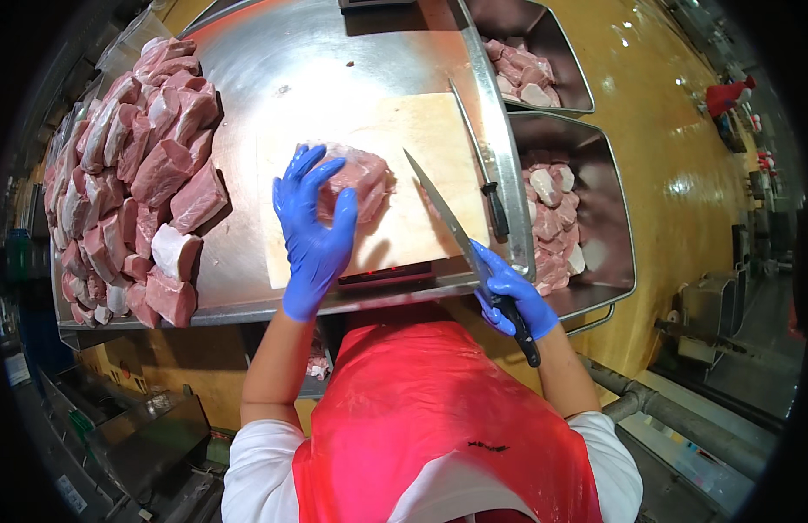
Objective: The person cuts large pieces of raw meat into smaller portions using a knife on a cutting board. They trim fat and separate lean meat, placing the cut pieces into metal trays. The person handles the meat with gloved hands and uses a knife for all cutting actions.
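Note:
My left hand [315,225], in a blue glove, lies with spread fingers on the left side of a piece of raw meat [360,181]. That meat rests on a white cutting board [421,228]. My right hand [514,295], gloved in blue too, is closed round the black handle of a long knife [447,213]. The blade points up and left over the board, to the right of the meat and apart from it. Along the board's right side lies a sharpening steel [475,144] with a black handle.
A big heap of raw meat pieces [134,187] covers the left of the steel table [238,96]. Right of the table stand two metal bins, a near one [608,235] and a far one [565,44], both holding meat. A dark-red display [385,275] sits at the board's near edge.

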Demonstrator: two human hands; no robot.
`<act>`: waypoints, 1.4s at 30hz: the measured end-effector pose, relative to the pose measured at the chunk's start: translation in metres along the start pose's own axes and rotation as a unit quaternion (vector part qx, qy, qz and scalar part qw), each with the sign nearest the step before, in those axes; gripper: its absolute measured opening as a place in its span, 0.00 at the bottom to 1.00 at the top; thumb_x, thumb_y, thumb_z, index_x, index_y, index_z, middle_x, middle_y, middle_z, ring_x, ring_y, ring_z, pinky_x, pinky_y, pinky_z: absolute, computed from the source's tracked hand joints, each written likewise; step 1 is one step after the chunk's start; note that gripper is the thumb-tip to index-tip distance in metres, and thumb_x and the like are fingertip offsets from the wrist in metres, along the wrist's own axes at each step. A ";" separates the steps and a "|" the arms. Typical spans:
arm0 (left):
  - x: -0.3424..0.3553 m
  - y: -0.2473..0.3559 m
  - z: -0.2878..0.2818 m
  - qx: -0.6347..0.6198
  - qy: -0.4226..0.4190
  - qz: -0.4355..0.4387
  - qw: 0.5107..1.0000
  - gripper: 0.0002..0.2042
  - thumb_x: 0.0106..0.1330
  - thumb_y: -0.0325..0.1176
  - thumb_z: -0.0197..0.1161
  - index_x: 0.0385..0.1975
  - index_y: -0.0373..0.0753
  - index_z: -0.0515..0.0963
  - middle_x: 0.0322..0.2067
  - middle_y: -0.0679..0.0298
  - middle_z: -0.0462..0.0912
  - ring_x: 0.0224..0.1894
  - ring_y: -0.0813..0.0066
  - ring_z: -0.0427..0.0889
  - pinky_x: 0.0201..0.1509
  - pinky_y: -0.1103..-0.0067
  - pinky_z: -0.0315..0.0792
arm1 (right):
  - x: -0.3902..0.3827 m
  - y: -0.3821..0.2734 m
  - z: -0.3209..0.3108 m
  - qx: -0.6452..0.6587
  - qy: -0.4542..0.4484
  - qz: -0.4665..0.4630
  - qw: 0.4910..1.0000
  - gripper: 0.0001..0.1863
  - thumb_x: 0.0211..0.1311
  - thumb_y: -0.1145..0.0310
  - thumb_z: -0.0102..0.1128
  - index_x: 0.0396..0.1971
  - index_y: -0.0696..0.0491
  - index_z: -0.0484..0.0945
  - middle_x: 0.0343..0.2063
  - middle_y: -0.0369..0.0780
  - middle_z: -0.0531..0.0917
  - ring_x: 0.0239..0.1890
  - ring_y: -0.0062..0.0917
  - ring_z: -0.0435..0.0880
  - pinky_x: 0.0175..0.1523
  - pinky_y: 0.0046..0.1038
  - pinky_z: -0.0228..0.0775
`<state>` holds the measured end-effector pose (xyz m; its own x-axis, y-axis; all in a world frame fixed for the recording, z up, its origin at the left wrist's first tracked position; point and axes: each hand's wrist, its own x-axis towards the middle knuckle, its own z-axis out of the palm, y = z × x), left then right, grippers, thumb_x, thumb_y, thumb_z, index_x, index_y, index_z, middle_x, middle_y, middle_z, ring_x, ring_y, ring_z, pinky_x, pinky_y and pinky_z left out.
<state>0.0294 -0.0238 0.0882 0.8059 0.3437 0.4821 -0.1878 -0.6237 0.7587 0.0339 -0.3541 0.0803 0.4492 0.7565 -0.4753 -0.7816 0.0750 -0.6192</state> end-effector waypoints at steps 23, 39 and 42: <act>-0.132 0.028 -0.263 0.016 0.225 0.077 0.971 0.18 0.76 0.39 0.51 0.52 0.29 0.75 0.48 0.55 0.80 0.46 0.69 0.79 0.51 0.71 0.73 | 0.128 -0.021 0.126 -0.311 0.048 -0.152 0.937 0.37 0.71 0.70 0.56 0.77 0.44 0.53 0.24 0.34 0.78 0.15 0.14 0.72 0.20 0.19 0.69; -0.015 -0.101 -0.079 -0.043 -0.029 -0.011 0.999 0.21 0.66 0.30 0.63 0.60 0.36 0.76 0.63 0.48 0.74 0.67 0.57 0.71 0.71 0.66 0.62 | 0.092 0.010 0.044 -0.112 0.239 -0.118 0.957 0.08 0.73 0.63 0.55 0.38 0.51 0.71 0.20 0.40 0.78 0.13 0.24 0.76 0.17 0.23 0.69; 0.042 -0.120 -0.002 -0.317 -0.096 -0.185 0.925 0.23 0.73 0.37 0.58 0.65 0.35 0.72 0.59 0.58 0.76 0.62 0.70 0.72 0.69 0.76 0.64 | 0.106 0.023 0.037 -0.066 0.203 -0.155 0.964 0.08 0.74 0.64 0.53 0.43 0.53 0.71 0.34 0.42 0.80 0.34 0.28 0.86 0.35 0.31 0.85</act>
<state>0.0846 0.0670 0.0183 0.9547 0.2815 0.0970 -0.1213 0.0702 0.9901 0.0478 -0.2485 0.0386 0.8065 0.3918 -0.4429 -0.5317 0.1526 -0.8331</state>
